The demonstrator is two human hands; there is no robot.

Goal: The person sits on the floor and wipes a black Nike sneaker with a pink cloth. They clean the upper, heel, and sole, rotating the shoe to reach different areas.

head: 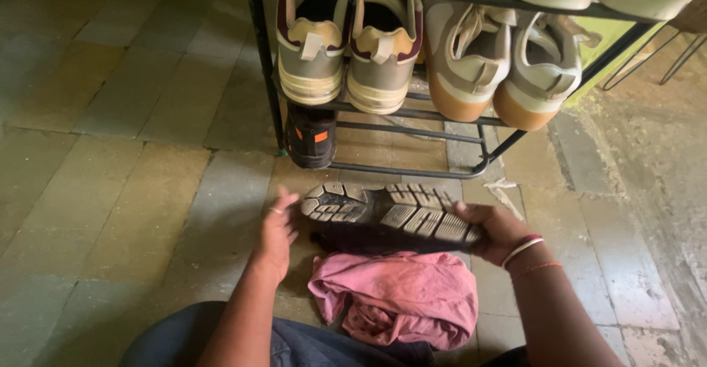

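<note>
I have the shoe (390,216) sole-up, just above the pink cloth (401,297), below the rack (412,168). Its long axis runs left-right; which end is the toe I can't tell. My right hand (497,231) clamps one end, while my left hand (278,231) is open, fingers touching the other. I'd keep it level and grip firmly.

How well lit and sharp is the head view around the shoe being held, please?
Head view: dim, warm light; the dark shoe shows its tread clearly, the left hand is slightly soft, the right hand is shadowed, and the pink cloth reads well.
</note>
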